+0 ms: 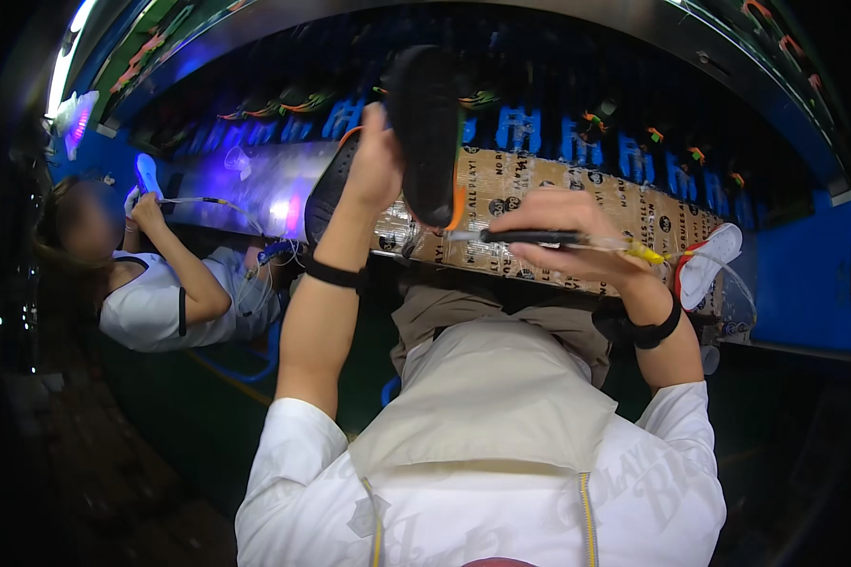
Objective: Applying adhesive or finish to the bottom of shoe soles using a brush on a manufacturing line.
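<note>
My left hand [378, 161] grips a black shoe [425, 142] with orange and green edging, held upright over the bench with its dark sole toward me. In my right hand [563, 231] is a black pen-like tool [534, 236], its pale tip by the shoe's lower orange end; whether the tip touches cannot be made out. Behind the tool's grip come a yellow fitting [645, 252] and a thin clear tube [719, 260]. A second black shoe [326, 194] with an orange rim lies just left of my left wrist. To the right rests a white sole-shaped piece [711, 265] with a red edge.
Printed brown cardboard under clear film [529, 184] covers the bench before me. Beyond it runs a dark rack with blue holders [581, 142] and colourful shoes. At left, a seated co-worker [175, 293] holds a blue-lit shoe piece [146, 176] and a tubed tool.
</note>
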